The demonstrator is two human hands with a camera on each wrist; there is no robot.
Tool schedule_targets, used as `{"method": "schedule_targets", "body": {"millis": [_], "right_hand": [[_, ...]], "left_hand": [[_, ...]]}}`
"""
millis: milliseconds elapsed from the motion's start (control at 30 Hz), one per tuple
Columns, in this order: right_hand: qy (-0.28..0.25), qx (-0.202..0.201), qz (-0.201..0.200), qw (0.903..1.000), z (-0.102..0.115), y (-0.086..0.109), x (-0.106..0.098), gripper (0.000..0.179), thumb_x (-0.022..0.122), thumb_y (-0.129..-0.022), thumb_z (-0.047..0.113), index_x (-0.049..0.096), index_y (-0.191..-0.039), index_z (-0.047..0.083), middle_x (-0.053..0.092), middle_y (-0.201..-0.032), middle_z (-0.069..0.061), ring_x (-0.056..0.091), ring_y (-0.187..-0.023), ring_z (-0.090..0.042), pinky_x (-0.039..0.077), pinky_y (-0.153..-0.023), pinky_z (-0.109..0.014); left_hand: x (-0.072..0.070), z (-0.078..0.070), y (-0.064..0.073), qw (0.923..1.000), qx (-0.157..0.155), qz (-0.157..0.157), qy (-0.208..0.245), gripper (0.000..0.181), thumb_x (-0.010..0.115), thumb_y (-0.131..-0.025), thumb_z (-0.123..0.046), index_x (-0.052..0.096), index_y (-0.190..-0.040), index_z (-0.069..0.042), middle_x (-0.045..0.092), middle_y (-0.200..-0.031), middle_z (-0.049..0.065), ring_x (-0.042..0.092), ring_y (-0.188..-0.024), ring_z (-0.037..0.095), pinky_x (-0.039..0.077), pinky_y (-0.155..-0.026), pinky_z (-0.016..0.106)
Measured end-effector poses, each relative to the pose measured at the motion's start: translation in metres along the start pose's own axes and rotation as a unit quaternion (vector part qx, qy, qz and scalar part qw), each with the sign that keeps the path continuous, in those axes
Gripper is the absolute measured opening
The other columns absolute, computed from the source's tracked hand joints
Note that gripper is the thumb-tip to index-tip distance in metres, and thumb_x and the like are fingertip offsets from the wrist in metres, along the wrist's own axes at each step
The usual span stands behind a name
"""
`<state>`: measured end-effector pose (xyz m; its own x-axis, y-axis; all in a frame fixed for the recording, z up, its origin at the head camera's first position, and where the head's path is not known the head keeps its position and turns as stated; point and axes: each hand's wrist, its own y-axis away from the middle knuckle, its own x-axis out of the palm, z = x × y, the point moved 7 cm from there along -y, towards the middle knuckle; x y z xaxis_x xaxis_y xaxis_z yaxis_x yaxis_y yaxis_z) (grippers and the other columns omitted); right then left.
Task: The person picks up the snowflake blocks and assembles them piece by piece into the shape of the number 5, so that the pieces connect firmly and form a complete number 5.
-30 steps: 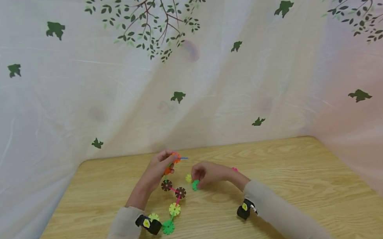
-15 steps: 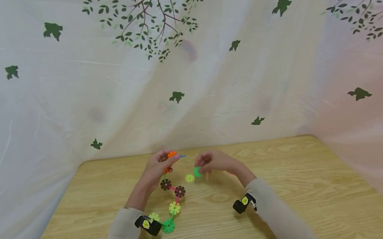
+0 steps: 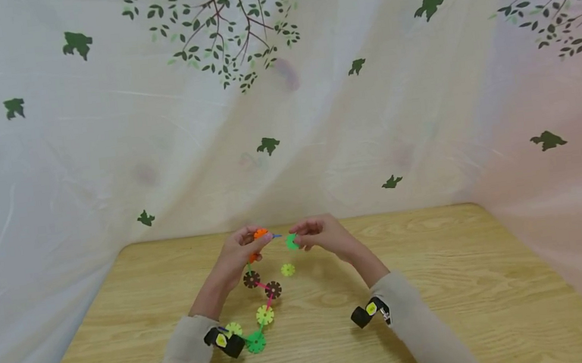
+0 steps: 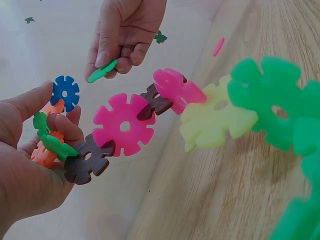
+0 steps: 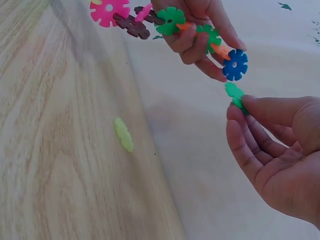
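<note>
My left hand (image 3: 236, 258) grips one end of a chain of slotted plastic discs, with orange and green ones among its fingers. A blue disc (image 4: 65, 93) forms the tip of that end. Below the hand the chain runs through a brown disc (image 3: 251, 279), a pink disc (image 4: 125, 125), a yellow disc (image 3: 265, 315) and a green one (image 3: 256, 342). Between thumb and fingers, my right hand (image 3: 327, 238) pinches a loose green disc (image 5: 233, 92). This green disc is just short of the blue one, a small gap apart in the right wrist view.
A loose yellow disc (image 3: 288, 270) lies on the wooden table (image 3: 469, 281) below the hands. Farther along the table is a loose pink disc (image 4: 218, 47), seen edge-on in the left wrist view. Behind the table hangs a pale curtain (image 3: 321, 160) with leaf prints.
The right hand has lifted the green disc off the table area and brought it up beside the blue disc. The left hand keeps its hold on the chain, almost still.
</note>
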<state>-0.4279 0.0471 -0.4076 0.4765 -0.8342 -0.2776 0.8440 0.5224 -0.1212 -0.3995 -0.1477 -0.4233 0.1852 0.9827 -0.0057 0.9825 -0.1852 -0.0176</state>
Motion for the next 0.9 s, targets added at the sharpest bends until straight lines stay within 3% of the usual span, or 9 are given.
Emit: {"method": "schedule_targets", "body": {"millis": [200, 300, 600, 800, 900], "right_hand": [[-0.053, -0.028, -0.046, 0.9972, 0.003, 0.001, 0.001, 0.025, 0.07, -0.093, -0.001, 0.066, -0.116, -0.013, 0.076, -0.091, -0.001, 0.07, -0.076, -0.01, 0.062, -0.073, -0.03], [-0.075, -0.036, -0.058, 0.9948, 0.005, 0.002, 0.002, 0.024, 0.07, -0.093, -0.002, 0.066, -0.114, -0.013, 0.074, -0.089, 0.003, 0.07, -0.075, -0.009, 0.061, -0.071, -0.025], [-0.086, -0.043, -0.075, 0.9926, 0.01, 0.002, 0.006, 0.022, 0.07, -0.093, -0.004, 0.063, -0.11, -0.015, 0.075, -0.089, -0.002, 0.073, -0.075, -0.011, 0.064, -0.074, -0.034], [-0.084, -0.04, -0.071, 0.9931, 0.011, 0.002, 0.008, 0.022, 0.069, -0.093, -0.005, 0.063, -0.11, -0.016, 0.074, -0.088, -0.004, 0.072, -0.073, -0.011, 0.064, -0.072, -0.031], [-0.077, -0.038, -0.069, 0.9939, 0.011, 0.002, 0.008, 0.022, 0.07, -0.092, -0.004, 0.063, -0.11, -0.016, 0.075, -0.09, -0.01, 0.071, -0.072, -0.011, 0.064, -0.075, -0.038]], "left_hand": [[0.0, 0.001, 0.001, 1.0, -0.005, -0.003, 0.001, 0.024, 0.071, -0.097, -0.023, 0.065, -0.115, -0.006, 0.067, -0.098, -0.003, 0.053, -0.079, 0.013, 0.053, -0.071, 0.025], [0.0, 0.001, 0.001, 1.0, -0.005, -0.004, -0.001, 0.026, 0.071, -0.097, -0.024, 0.065, -0.115, -0.006, 0.066, -0.1, 0.0, 0.052, -0.08, 0.014, 0.053, -0.071, 0.026], [0.001, -0.001, 0.002, 1.0, 0.002, -0.004, 0.005, 0.023, 0.071, -0.097, -0.023, 0.066, -0.114, -0.007, 0.067, -0.099, 0.001, 0.053, -0.078, 0.013, 0.053, -0.07, 0.024], [0.001, 0.0, 0.002, 1.0, 0.007, -0.004, -0.002, 0.024, 0.07, -0.098, -0.023, 0.065, -0.115, -0.006, 0.067, -0.097, -0.004, 0.053, -0.081, 0.017, 0.053, -0.07, 0.025], [0.0, 0.001, 0.002, 1.0, 0.006, -0.004, -0.001, 0.023, 0.07, -0.098, -0.023, 0.066, -0.113, -0.007, 0.067, -0.096, -0.004, 0.052, -0.083, 0.019, 0.053, -0.071, 0.025]]}}
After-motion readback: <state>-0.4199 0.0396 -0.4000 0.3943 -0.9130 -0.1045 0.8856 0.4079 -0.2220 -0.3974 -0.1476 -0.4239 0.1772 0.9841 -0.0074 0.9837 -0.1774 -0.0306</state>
